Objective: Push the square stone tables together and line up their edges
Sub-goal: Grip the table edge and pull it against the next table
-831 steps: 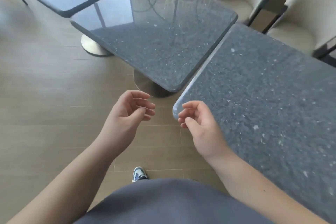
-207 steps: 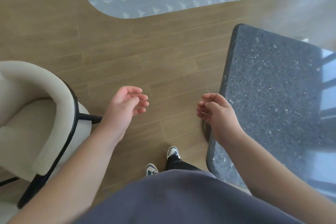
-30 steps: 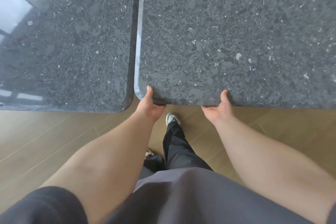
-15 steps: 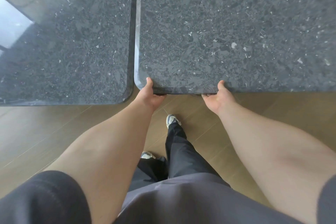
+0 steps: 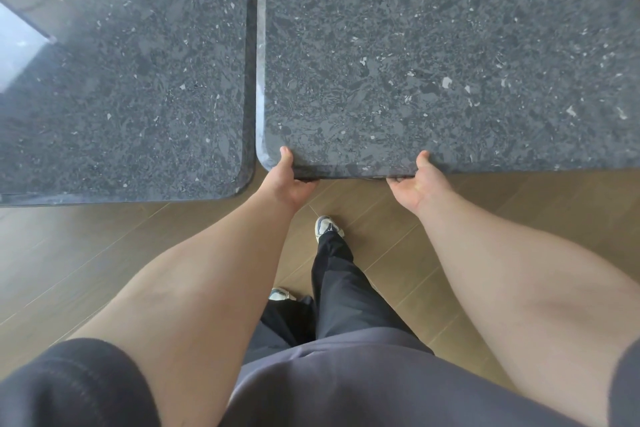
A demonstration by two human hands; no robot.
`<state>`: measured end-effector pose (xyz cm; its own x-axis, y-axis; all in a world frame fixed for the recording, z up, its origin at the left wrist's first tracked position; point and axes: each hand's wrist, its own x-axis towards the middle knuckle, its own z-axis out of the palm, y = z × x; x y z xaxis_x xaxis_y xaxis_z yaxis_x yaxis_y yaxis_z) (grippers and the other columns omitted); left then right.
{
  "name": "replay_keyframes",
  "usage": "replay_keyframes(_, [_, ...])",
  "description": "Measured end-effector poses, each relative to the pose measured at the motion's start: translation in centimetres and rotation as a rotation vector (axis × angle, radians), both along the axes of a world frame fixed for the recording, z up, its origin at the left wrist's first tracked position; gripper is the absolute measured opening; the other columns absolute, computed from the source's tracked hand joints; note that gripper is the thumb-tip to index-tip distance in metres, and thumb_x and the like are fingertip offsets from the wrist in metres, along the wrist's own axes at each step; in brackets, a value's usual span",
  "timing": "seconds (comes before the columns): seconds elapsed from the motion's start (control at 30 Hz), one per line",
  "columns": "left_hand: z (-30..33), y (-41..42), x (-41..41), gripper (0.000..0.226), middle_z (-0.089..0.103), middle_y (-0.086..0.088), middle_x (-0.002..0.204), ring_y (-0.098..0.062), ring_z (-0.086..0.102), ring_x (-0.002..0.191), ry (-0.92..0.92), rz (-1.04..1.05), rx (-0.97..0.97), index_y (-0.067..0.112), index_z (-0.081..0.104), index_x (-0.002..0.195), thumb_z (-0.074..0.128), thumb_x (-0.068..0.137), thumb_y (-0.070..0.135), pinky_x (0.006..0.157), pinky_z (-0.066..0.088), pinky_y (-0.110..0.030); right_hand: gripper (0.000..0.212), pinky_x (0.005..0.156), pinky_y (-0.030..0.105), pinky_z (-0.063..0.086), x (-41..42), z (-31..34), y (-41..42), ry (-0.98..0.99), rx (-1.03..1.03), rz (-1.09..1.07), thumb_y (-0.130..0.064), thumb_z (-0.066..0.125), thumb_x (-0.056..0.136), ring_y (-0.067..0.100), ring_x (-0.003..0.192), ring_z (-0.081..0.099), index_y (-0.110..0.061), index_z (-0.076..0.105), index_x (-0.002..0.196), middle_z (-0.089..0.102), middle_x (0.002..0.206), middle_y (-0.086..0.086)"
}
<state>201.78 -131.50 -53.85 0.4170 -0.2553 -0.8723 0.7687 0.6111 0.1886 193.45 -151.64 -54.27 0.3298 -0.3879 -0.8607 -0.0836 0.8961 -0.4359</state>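
1. Head view: two dark grey speckled square stone tops with rounded corners sit side by side over the brown wood-plank floor point(image 5: 104, 253). The right stone bench point(image 5: 450, 55) is the one being handled; the left stone bench point(image 5: 121, 80) stands beside it across a narrow dark seam.
2. The left hand point(image 5: 287, 180) grasps the right bench's near edge just beside its rounded corner, thumb on top, fingers tucked under and hidden. The right hand point(image 5: 420, 184) grasps the same edge further along, thumb up on the stone too.
3. Compared with a second ago, both grips sit at the same spots on the edge, and the seam looks about as narrow as it was.
4. The right bench's near edge has crept away from the person over that second; it now lies further back than the left bench's near edge, and the step between them has grown.
5. Judgement: the tops are together, but the near edges are not flush. The push seems to have overshot, so a small pull back is probably needed.
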Motion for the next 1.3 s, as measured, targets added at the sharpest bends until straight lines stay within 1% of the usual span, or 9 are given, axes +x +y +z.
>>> replay_keyframes(0.27, [-0.6,0.0,0.1,0.054,0.055,-0.016,0.143,-0.034,0.056,0.129,0.001,0.007,-0.020,0.007,0.043,0.141,0.052,0.101,0.042,0.110,0.043,-0.053,0.036,0.106,0.045,0.049,-0.1,0.2,0.0,-0.007,-0.001,-0.002,-0.039,0.050,0.102,0.027,0.098,0.063,-0.008,0.049,0.121,0.061,0.111,0.014])
replay_keyframes(0.37, [-1.0,0.0,0.2,0.050,0.055,-0.017,0.143,-0.036,0.056,0.129,-0.001,0.004,-0.030,0.007,0.046,0.136,0.052,0.101,0.043,0.110,0.042,-0.055,0.039,0.106,0.045,0.049,-0.1,0.2,-0.1,-0.004,-0.004,0.014,-0.039,0.050,0.102,0.027,0.096,0.063,-0.008,0.048,0.126,0.061,0.109,0.014])
replay_keyframes(0.57, [-1.1,0.2,0.1,0.053,0.054,-0.016,0.143,-0.036,0.056,0.128,-0.012,-0.003,0.011,0.009,0.042,0.141,0.053,0.101,0.042,0.109,0.043,-0.058,0.046,0.112,0.046,0.043,-0.4,0.3,-0.2,-0.003,-0.011,0.024,-0.037,0.050,0.102,0.029,0.127,0.055,-0.008,0.044,0.138,0.059,0.106,0.014])
replay_keyframes(0.7, [-1.1,0.2,-0.2,0.047,0.056,-0.016,0.139,-0.035,0.057,0.126,-0.006,-0.004,0.004,0.008,0.045,0.134,0.052,0.101,0.041,0.108,0.044,-0.056,0.045,0.112,0.046,0.042,-0.7,0.4,-0.1,-0.013,-0.001,0.024,-0.037,0.049,0.103,0.029,0.128,0.055,-0.008,0.044,0.137,0.059,0.115,0.015])
replay_keyframes(0.83, [-1.1,0.2,-0.9,0.053,0.056,-0.016,0.140,-0.035,0.057,0.126,-0.008,-0.009,0.013,0.009,0.042,0.141,0.052,0.101,0.042,0.108,0.044,-0.056,0.049,0.113,0.046,0.041,-1.3,0.4,-0.2,-0.016,0.003,0.026,-0.037,0.048,0.103,0.029,0.130,0.053,-0.007,0.041,0.141,0.057,0.121,0.015])
replay_keyframes(1.0, [-1.1,0.6,-1.9,0.057,0.054,-0.016,0.142,-0.036,0.058,0.124,-0.016,-0.018,0.014,0.009,0.040,0.144,0.053,0.101,0.043,0.105,0.046,-0.057,0.051,0.114,0.045,0.040,-2.4,0.4,0.0,-0.017,0.010,0.030,-0.038,0.049,0.103,0.029,0.131,0.052,-0.008,0.040,0.143,0.057,0.116,0.015])
replay_keyframes(1.1, [-1.0,1.0,-2.6,0.057,0.053,-0.016,0.143,-0.036,0.058,0.123,-0.021,-0.025,0.017,0.009,0.040,0.145,0.051,0.101,0.043,0.097,0.050,-0.057,0.052,0.115,0.045,0.039,-3.1,0.2,0.3,-0.015,0.012,0.034,-0.038,0.049,0.103,0.030,0.132,0.050,-0.007,0.039,0.144,0.055,0.107,0.015])
replay_keyframes(1.17, [-0.9,1.2,-3.1,0.056,0.052,-0.016,0.144,-0.036,0.057,0.125,-0.020,-0.019,0.015,0.009,0.040,0.145,0.051,0.101,0.043,0.095,0.051,-0.057,0.052,0.115,0.045,0.039,-3.6,0.2,0.5,-0.015,0.014,0.027,-0.038,0.049,0.103,0.030,0.133,0.050,-0.008,0.038,0.144,0.055,0.109,0.015])
replay_keyframes(1.3, [-1.0,1.6,-4.1,0.053,0.054,-0.015,0.142,-0.035,0.057,0.126,-0.012,-0.020,0.019,0.008,0.043,0.142,0.052,0.101,0.042,0.107,0.045,-0.056,0.050,0.115,0.047,0.039,-4.6,0.3,0.9,-0.019,0.034,0.015,-0.037,0.049,0.103,0.030,0.131,0.052,-0.008,0.040,0.143,0.057,0.119,0.015])
